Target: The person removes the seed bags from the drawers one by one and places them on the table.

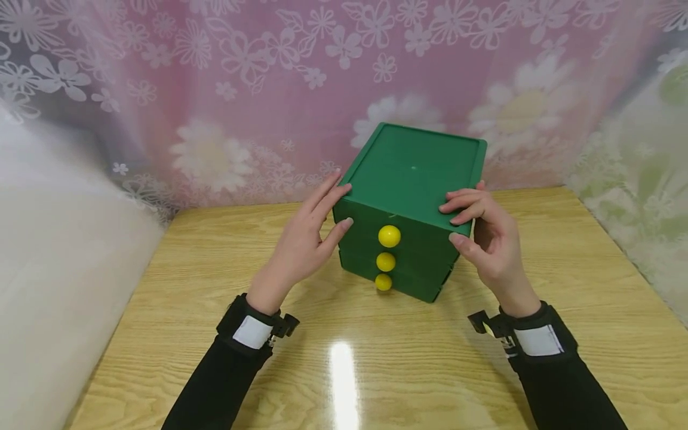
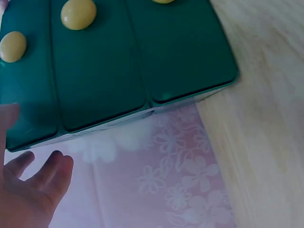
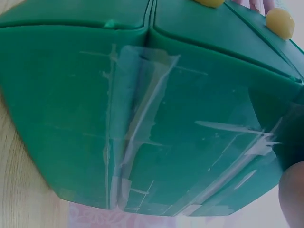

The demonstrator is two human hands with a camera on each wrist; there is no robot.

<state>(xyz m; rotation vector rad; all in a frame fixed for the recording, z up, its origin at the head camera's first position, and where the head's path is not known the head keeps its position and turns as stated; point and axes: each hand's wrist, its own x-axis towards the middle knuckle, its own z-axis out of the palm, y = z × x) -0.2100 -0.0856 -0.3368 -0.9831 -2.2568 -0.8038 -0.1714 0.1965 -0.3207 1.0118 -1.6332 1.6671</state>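
- Reference: clock centred on the green drawer unit [image 1: 411, 170] in the head view; 12 o'clock is away from the person. The unit stands upright on the wooden table [image 1: 188, 298], its front turned toward roughly 6 to 7 o'clock.
- Right hand [image 1: 491, 242], 4 o'clock: grips the near corner, bent fingers on the top, thumb at the front edge.
- Left hand [image 1: 303, 239], between 8 and 9 o'clock: grip wide, fingers nearly straight along the top's edge, thumb at the front face. Firm pressure cannot be confirmed.
- Risk, turning: the unit may pivot or slide if the right hand pushes harder than the left.
- Risk, separation: tiers may part if lifted by the top alone; the clear tape [image 3: 154, 61] over the side seams has a loose-looking end.
- Risk, drawers: a drawer may slide out if the unit tips toward 6 o'clock.
- Containers: three stacked drawers [image 1: 360, 230], each with a yellow knob [image 1: 389, 236], appear fully closed; contents cannot be seen.
- Beyond, 12 o'clock: a floral curtain [image 1: 279, 89].
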